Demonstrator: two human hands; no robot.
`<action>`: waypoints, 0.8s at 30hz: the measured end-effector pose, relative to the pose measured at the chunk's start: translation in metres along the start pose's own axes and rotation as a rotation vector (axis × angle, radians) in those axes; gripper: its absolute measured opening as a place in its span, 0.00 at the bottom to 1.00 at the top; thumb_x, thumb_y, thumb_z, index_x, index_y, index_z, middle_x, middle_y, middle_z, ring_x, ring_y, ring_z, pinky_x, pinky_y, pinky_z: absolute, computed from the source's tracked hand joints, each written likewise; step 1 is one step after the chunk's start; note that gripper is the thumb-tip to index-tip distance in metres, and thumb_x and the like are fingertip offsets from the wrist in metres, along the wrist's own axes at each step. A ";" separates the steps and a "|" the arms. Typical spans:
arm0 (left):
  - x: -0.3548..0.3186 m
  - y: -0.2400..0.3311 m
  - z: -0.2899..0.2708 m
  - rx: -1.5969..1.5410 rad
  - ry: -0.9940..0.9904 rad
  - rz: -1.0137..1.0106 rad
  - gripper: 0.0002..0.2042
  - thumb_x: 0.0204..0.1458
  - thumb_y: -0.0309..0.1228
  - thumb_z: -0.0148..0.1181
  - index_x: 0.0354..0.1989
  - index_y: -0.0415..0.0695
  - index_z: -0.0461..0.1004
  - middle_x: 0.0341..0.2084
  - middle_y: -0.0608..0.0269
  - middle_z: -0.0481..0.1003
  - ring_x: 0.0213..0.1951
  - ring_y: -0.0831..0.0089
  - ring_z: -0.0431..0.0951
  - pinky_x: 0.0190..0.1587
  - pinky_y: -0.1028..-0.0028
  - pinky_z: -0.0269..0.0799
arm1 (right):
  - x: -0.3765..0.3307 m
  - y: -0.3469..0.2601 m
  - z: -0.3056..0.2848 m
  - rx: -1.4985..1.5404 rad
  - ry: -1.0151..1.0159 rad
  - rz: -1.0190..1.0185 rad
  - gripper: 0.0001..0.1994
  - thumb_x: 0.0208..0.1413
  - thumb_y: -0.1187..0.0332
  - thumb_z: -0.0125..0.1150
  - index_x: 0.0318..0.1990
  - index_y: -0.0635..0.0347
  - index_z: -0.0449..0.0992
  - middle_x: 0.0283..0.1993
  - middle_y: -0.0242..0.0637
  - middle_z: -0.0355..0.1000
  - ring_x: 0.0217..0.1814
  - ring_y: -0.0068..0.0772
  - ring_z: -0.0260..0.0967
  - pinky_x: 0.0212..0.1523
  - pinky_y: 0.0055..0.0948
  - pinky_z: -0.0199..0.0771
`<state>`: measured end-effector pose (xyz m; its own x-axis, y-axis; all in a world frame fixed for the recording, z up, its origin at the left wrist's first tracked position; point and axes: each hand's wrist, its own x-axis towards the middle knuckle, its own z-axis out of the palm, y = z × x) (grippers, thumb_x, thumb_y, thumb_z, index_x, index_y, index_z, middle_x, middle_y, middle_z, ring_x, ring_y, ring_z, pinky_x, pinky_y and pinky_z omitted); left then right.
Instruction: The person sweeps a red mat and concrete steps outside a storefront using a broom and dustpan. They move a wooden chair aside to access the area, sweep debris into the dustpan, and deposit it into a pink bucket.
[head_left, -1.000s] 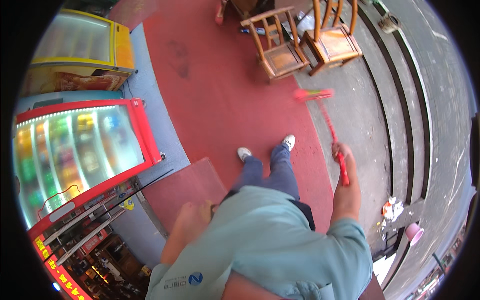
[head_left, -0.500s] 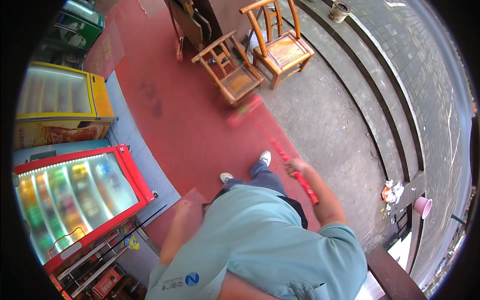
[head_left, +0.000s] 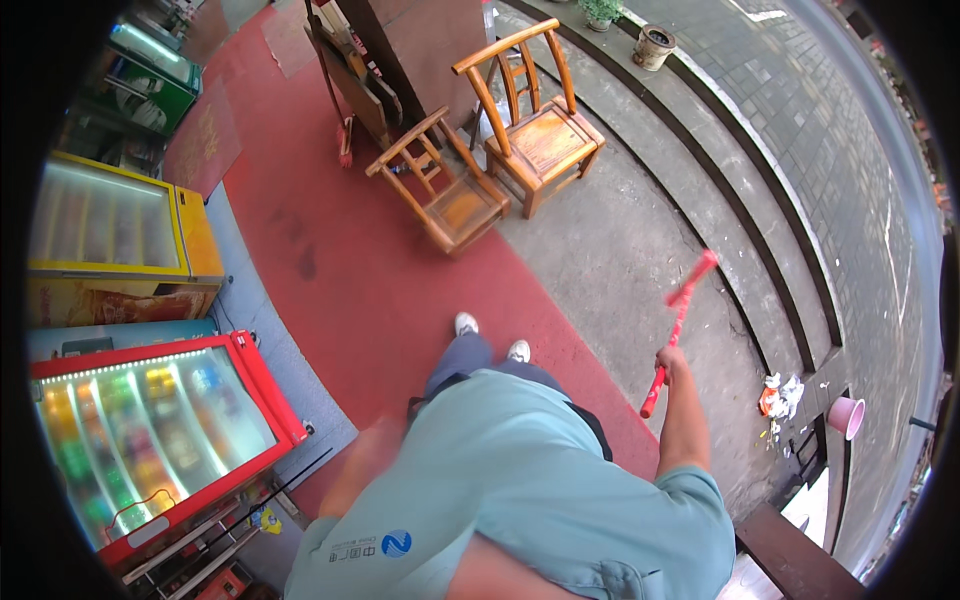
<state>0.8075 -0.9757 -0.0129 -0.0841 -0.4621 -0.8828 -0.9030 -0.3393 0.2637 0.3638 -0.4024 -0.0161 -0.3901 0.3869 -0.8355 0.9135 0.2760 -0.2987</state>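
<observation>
My right hand point(head_left: 672, 358) is closed round the shaft of a red long-handled floor tool with a crosswise, bar-shaped head; whether it is a broom or a mop cannot be made out. The tool's red head point(head_left: 692, 279) is over the grey concrete to the right, near the lowest step. The handle's butt end sticks out below my hand. My left hand point(head_left: 378, 436) hangs low at my left side, smeared by motion against the red floor, so its fingers do not show clearly.
Two wooden chairs point(head_left: 546, 130) point(head_left: 462, 207) stand ahead by a leaning stack of boards point(head_left: 372, 95). Lit drink coolers point(head_left: 160, 420) line the left. Curved steps point(head_left: 740, 170) rise at right, with a flowerpot point(head_left: 655, 47), litter point(head_left: 780, 397) and a pink bucket point(head_left: 846, 415).
My right hand has swung the red tool rightward, from over the red floor to the grey concrete. My feet have shifted, and the chairs appear lower and slightly left in view.
</observation>
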 end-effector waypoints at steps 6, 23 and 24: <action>0.078 0.096 0.052 0.199 0.063 0.031 0.06 0.41 0.27 0.53 0.18 0.37 0.69 0.16 0.61 0.68 0.17 0.74 0.65 0.17 0.70 0.59 | -0.064 -0.026 -0.035 0.389 0.082 -0.065 0.04 0.45 0.74 0.45 0.22 0.59 0.60 0.11 0.29 0.54 0.08 0.24 0.51 0.07 0.24 0.52; 0.073 0.886 0.255 1.204 0.503 1.185 0.36 0.35 0.40 0.59 0.54 0.37 0.53 0.51 0.53 0.59 0.57 0.60 0.53 0.56 0.58 0.48 | -0.176 -0.080 0.048 0.492 0.040 0.340 0.05 0.45 0.76 0.48 0.28 0.54 0.61 0.13 0.24 0.53 0.08 0.17 0.49 0.07 0.20 0.51; 0.085 0.903 0.261 1.231 0.465 1.106 0.38 0.35 0.41 0.59 0.56 0.37 0.51 0.51 0.53 0.59 0.58 0.61 0.53 0.57 0.57 0.47 | -0.188 -0.082 0.051 0.503 0.077 0.372 0.05 0.45 0.76 0.48 0.28 0.54 0.61 0.13 0.24 0.53 0.08 0.17 0.49 0.07 0.20 0.51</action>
<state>-0.1248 -1.1075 0.0482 -0.9224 -0.2815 -0.2643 -0.2908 0.9568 -0.0042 0.3683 -0.5424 0.1424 -0.0258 0.4449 -0.8952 0.9248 -0.3293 -0.1904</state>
